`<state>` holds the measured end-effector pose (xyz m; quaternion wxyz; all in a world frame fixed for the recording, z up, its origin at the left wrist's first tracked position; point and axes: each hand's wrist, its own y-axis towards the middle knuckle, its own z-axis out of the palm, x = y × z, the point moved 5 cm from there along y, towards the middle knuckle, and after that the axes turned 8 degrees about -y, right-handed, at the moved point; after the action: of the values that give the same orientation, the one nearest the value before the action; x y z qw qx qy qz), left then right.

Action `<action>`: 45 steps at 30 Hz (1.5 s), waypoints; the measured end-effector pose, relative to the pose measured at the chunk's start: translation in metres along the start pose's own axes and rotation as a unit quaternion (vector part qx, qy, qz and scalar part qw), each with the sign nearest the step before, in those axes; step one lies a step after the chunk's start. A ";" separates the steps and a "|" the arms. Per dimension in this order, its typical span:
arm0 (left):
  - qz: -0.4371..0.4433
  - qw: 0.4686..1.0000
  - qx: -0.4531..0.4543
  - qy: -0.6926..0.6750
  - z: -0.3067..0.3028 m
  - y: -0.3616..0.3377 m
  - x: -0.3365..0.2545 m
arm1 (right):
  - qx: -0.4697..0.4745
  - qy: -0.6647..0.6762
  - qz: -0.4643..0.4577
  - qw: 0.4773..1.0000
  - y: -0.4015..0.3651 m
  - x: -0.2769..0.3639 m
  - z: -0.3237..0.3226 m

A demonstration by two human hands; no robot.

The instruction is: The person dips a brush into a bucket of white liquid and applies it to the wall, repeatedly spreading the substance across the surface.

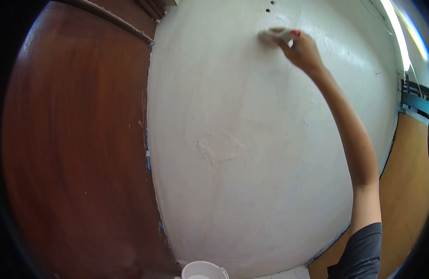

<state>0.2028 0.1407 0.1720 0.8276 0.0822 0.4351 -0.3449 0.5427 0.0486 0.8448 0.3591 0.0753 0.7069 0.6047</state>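
Grip: the right hand point(303, 50) has its fingers closed over a pale pad point(271, 35), pinching it and pressing it against the wall point(251, 186); one fingernail is painted red.
Pad: small, whitish-grey, soft-edged and blurred. Only its left end shows beyond the fingers. I cannot tell whether it is cloth, sponge or paper.
Pad position: high on the wall, near the top, just below two small dark holes point(269, 8).
Arm: bare, stretched up from the lower right, with a dark grey sleeve point(363, 251) at the shoulder.
Wall surface: white and uneven, with a rough patch point(219, 151) in the middle, well below the pad.
Door point(79, 139): dark reddish-brown wood, bordering the wall on the left.
Bucket point(204, 269): white, its rim showing at the foot of the wall.
Right side: an orange-brown panel point(409, 186) under a bright strip light point(400, 37).
Left hand: out of view.
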 end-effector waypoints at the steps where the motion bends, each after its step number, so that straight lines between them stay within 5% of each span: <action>1: -0.002 1.000 -0.008 0.018 -0.015 0.014 0.015 | -0.044 -0.028 -0.029 0.998 0.003 0.004 -0.004; 4: -0.003 0.999 -0.035 0.014 -0.024 0.020 0.021 | -0.020 -0.068 -0.062 0.996 -0.054 0.035 0.000; 6: -0.059 0.997 -0.049 -0.011 -0.034 0.019 0.032 | 0.013 0.008 -0.124 0.992 -0.134 0.072 0.006; 9: -0.006 0.997 -0.074 -0.024 -0.001 -0.007 -0.006 | 0.074 0.008 -0.188 0.979 -0.285 0.153 0.009; 11: -0.026 0.996 -0.069 -0.043 -0.013 -0.002 0.005 | 0.195 0.074 -0.163 0.964 -0.349 0.192 0.001; 14: -0.039 0.994 -0.104 -0.023 -0.027 -0.001 0.009 | 0.272 0.171 -0.060 0.945 -0.347 0.182 0.000; 16: -0.053 0.992 -0.112 0.008 -0.030 0.002 0.004 | 0.168 0.190 -0.044 0.966 -0.299 0.147 0.001; 21: -0.089 0.991 -0.103 0.002 -0.023 -0.005 -0.005 | 0.014 -0.013 -0.010 1.000 -0.176 0.080 -0.007; 25: -0.095 0.989 -0.096 0.058 -0.062 0.010 0.018 | 0.047 0.056 -0.022 0.997 -0.238 0.117 0.001; 28: -0.089 0.989 -0.102 0.063 -0.061 0.009 0.013 | 0.161 0.065 -0.071 0.982 -0.370 0.205 0.015; 32: -0.084 0.993 -0.077 0.042 -0.064 0.008 0.011 | 0.289 0.186 -0.005 0.939 -0.469 0.270 0.013; 36: -0.088 0.990 -0.081 0.072 -0.081 0.007 0.016 | 0.277 0.237 0.069 0.929 -0.428 0.228 0.016; 41: -0.097 0.989 -0.089 0.071 -0.062 0.005 0.001 | 0.111 0.085 0.092 0.986 -0.315 0.174 -0.004; 45: -0.112 0.988 -0.084 0.059 -0.068 0.005 0.006 | 0.140 0.048 0.049 0.988 -0.386 0.213 0.011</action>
<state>0.1631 0.1707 0.1250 0.7604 -0.0166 0.5170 -0.3927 0.5204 0.0727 0.4049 0.2808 0.1300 0.7965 0.5194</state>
